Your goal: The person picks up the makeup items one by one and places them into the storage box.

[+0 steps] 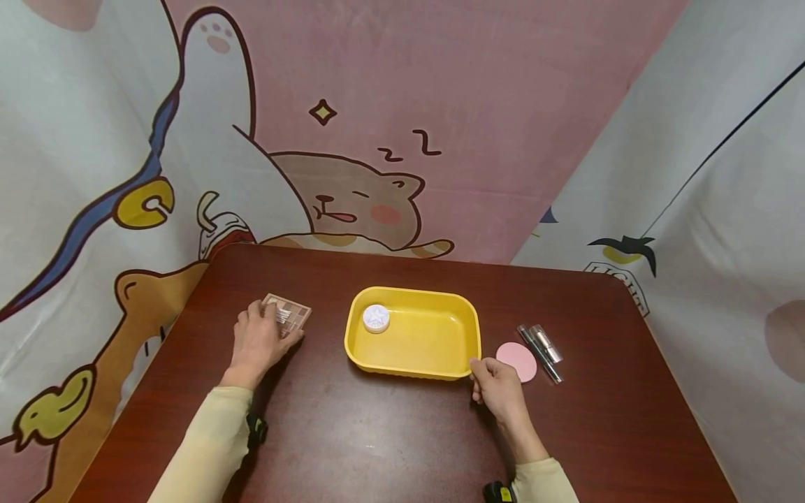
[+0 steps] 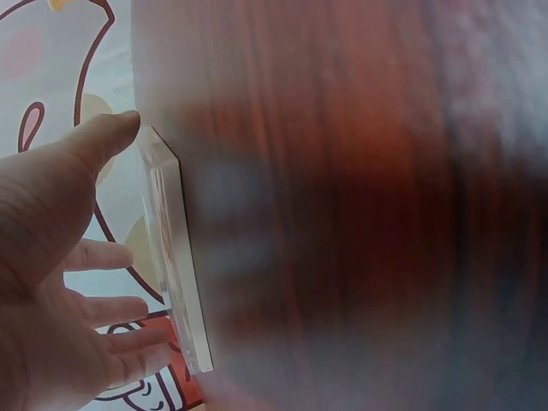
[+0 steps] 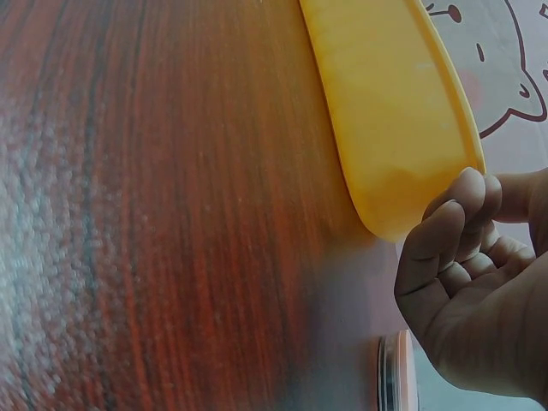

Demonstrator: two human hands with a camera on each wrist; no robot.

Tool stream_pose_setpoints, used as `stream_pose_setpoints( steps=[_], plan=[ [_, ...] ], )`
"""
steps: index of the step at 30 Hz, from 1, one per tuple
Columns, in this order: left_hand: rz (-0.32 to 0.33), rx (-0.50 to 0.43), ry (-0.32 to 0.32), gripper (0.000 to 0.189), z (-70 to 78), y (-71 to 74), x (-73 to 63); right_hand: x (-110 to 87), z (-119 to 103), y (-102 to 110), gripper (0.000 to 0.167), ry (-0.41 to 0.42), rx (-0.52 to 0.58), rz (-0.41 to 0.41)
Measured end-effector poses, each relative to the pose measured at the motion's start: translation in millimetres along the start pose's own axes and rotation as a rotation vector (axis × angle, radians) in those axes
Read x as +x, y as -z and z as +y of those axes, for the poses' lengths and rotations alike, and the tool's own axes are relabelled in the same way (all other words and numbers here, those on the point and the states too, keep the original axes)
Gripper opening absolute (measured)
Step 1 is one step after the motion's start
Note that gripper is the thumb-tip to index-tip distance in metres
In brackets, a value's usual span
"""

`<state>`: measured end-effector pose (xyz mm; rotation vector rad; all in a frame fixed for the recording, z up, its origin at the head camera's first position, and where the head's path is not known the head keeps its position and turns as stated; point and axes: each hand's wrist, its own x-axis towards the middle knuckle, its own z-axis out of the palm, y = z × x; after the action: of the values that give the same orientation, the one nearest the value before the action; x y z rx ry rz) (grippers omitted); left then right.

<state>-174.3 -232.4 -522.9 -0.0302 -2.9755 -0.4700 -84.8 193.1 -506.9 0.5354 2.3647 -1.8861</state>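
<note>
Presently, left hand (image 1: 258, 344) lies at the palette (image 1: 293, 316), left of the yellow tray (image 1: 423, 341), fingers spread, no grip evident. Right hand (image 1: 500, 392) pinches the tray's near-right rim. Advisable: pinch palette by opposite edges, tray steady.

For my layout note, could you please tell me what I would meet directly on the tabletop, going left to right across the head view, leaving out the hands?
Compartmented palette → yellow tray → pink disc → pair of slim tubes.
</note>
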Motion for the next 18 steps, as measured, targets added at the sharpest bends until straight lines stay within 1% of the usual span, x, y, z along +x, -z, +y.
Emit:
stream_pose_setpoints(
  steps=[6, 9, 13, 18],
  plan=[
    [0.018, 0.003, 0.024, 0.076, -3.6, -1.7, -1.1, -0.3, -0.2, 0.0, 0.035, -0.002, -0.001, -0.001],
    [0.008, 0.003, 0.039, 0.075, -4.7, -1.4, -1.2, -0.4, -0.5, 0.1, 0.036, -0.005, 0.002, -0.002],
    [-0.016, -0.002, 0.063, 0.080, -5.0, -0.6, -1.0, -0.5, -0.7, 0.5, 0.036, -0.006, 0.001, -0.004],
    [-0.058, -0.013, 0.092, 0.093, -6.2, 1.6, -1.6, 0.2, -0.1, 0.6, 0.036, -0.006, -0.001, -0.006]
  ],
)
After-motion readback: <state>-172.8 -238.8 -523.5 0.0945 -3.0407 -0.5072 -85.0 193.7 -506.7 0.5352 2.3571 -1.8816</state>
